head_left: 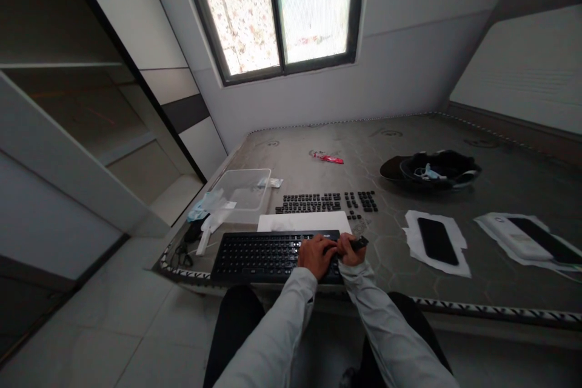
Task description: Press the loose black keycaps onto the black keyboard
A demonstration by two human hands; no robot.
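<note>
A black keyboard (261,254) lies at the near edge of the mattress, in front of me. My right hand (350,250) is closed around a small black tool (361,243) at the keyboard's right end; the tool's working end is hidden. My left hand (314,256) rests over the right part of the keyboard, fingers curled together and touching or almost touching the right hand. What those fingers hold, if anything, is hidden. Beyond the keyboard, loose black keycaps (311,202) lie in rows, with a white sheet or box (304,221) between.
At left stand a clear plastic box (245,191) and plastic wrapping (217,209). A red packet (328,158) lies farther back. On the right are a dark cap (436,171), a black phone (438,241) on white paper, and a white device (521,236) beside another dark phone-like slab (545,241).
</note>
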